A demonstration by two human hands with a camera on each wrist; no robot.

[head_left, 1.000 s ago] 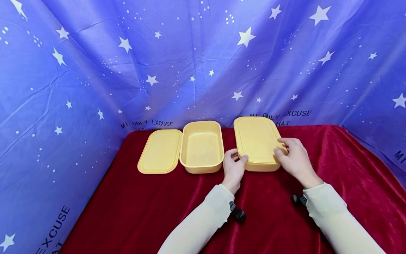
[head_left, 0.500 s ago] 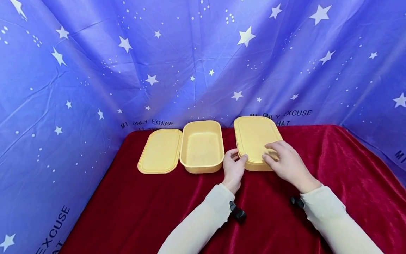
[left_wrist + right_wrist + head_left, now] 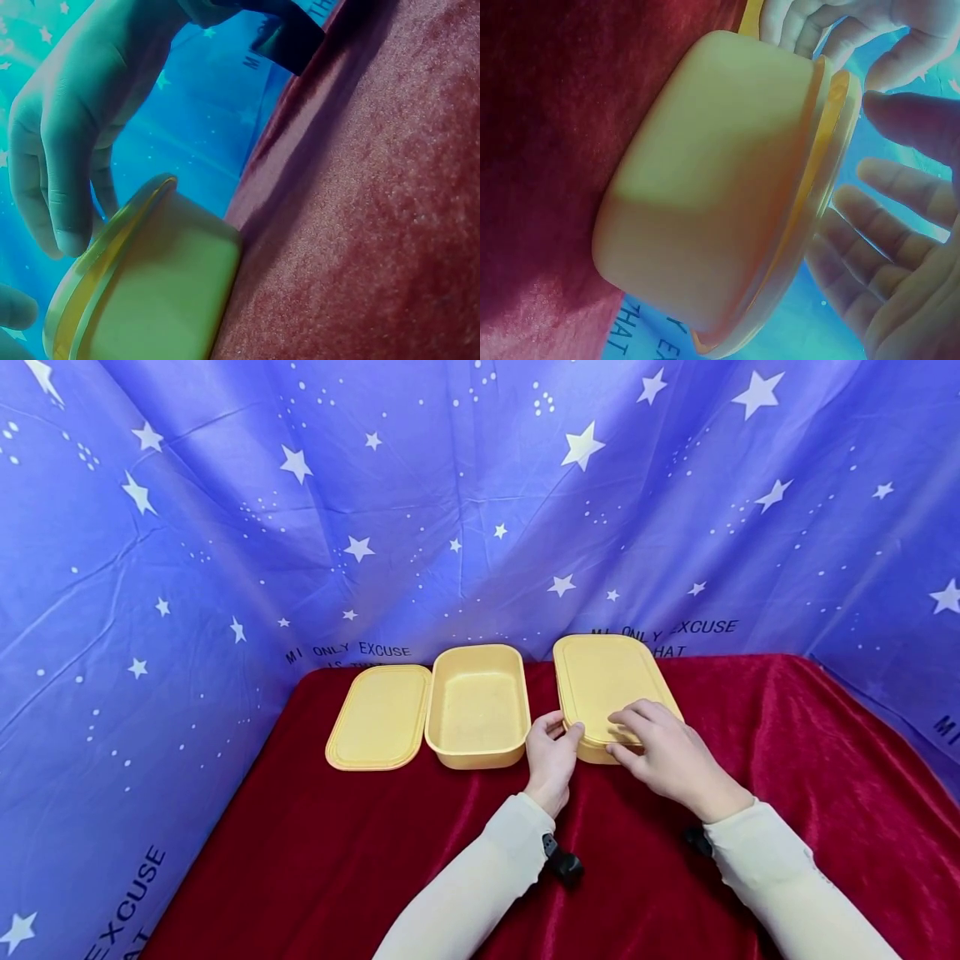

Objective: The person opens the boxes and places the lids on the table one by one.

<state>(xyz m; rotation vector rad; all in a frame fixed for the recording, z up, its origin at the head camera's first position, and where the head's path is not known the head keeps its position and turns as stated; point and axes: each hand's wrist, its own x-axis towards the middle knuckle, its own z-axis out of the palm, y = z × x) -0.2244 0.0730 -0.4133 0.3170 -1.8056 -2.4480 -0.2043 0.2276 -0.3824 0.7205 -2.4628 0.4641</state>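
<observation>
Right hand (image 3: 667, 756) has slid left across the lidded box (image 3: 603, 681) — left hand (image 3: 552, 758) unmoved.

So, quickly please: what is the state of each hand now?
Left hand: grips the near left corner of the closed box.
Right hand: open, straight fingers over the box lid.

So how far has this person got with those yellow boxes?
One box already stands open, its loose lid lying flat beside it on the red cloth. In hand is the second box, lid on: the left hand holds its near corner while the right hand lies on the lid's near edge. That lid is not yet off.
</observation>
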